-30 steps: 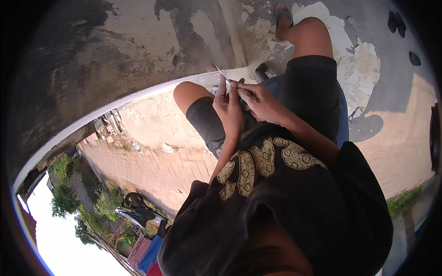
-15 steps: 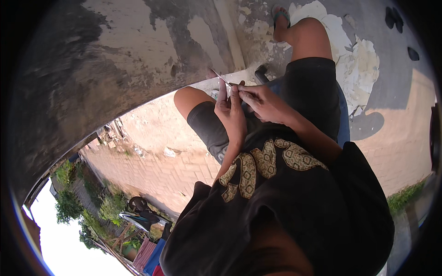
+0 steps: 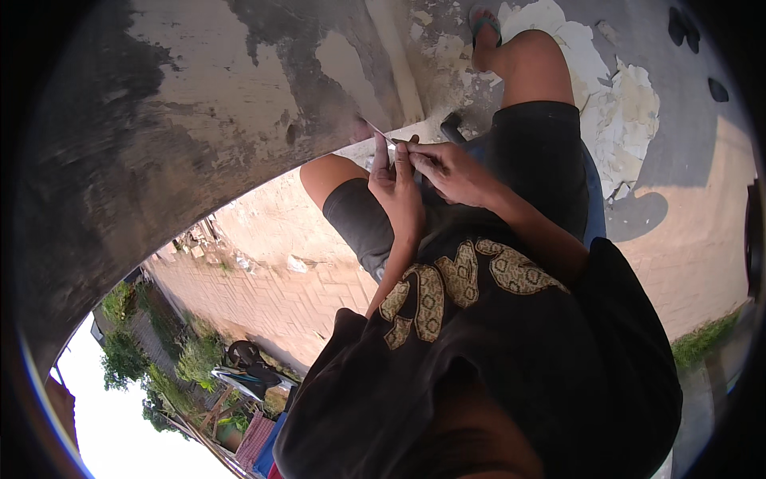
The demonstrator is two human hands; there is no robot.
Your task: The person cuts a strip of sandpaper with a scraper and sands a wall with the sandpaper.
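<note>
The left hand [image 3: 396,188] and right hand [image 3: 451,169] meet above the person's lap. Both sets of fingers are pinched on a thin pale strip [image 3: 381,142], which pokes out just past the left fingertips toward the stained wall [image 3: 239,88].

Not much shifts here: the left hand [image 3: 396,188] and right hand [image 3: 451,169] sit a touch higher in view, the thin pale strip [image 3: 377,134] above the left fingers now reaching the wall edge.
</note>
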